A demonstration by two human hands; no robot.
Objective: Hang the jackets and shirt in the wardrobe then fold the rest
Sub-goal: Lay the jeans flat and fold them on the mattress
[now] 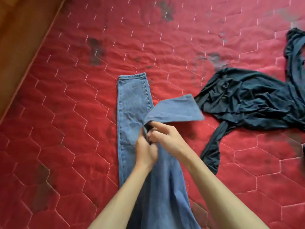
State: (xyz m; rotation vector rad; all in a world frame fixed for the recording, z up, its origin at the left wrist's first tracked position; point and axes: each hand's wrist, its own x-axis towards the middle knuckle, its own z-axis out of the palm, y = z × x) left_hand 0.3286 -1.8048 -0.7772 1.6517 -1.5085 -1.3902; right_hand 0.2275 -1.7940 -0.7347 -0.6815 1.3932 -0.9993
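Hands: left hand (145,150) and right hand (167,140) are held side by side, fingers of both curled and clamped on the jeans (132,103) | Jeans: laid lengthwise on the red quilted mattress (66,113), one leg flat, the other leg's end lifted and turned rightward | Beyond: a dark crumpled garment (247,103) is spread at right, just beside that leg end | Far left: a wooden surface (19,30) is seen along the mattress edge.

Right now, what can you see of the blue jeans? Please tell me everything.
The blue jeans look like mid-blue denim with stitched seams and hems. They lie lengthwise on the red quilted mattress. One leg lies flat and straight, hem away from the person. The other leg is bent, its end turned up toward the right. The left hand and right hand both grip the fabric at that bend.
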